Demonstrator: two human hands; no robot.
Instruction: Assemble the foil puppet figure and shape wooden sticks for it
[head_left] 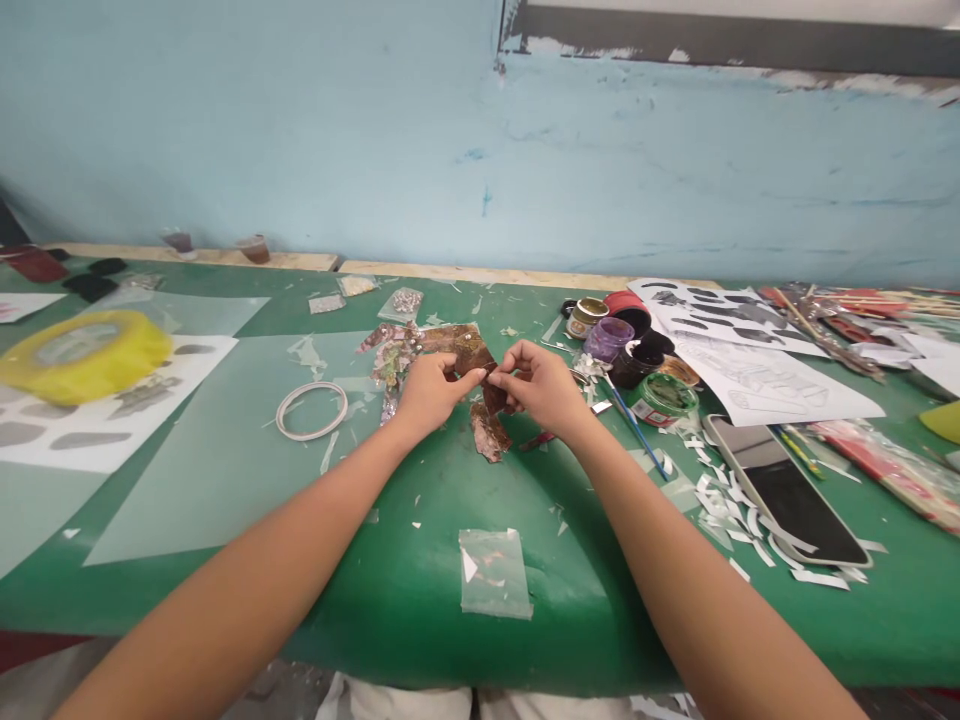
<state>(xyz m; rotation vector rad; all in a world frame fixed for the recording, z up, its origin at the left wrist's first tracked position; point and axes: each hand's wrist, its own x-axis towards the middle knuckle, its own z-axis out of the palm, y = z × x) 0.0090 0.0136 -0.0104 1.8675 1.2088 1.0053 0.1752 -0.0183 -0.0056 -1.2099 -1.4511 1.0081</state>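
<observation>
My left hand [433, 388] and my right hand [541, 385] meet over the green table [420, 590], both pinching a dark red-brown decorated piece [491, 395] between thumb and fingers. Part of that piece hangs down below the hands, mottled pink and brown. Behind the hands lies a larger patterned brown sheet [450, 342] with glittery scraps beside it.
A white tape ring [311, 410] lies left of the hands, a yellow tape roll [79, 355] far left. Small paint jars [626, 345] and a blue brush [637, 428] stand right. A phone [784, 490] lies among white paper scraps. A clear small bag [493, 572] sits near the front edge.
</observation>
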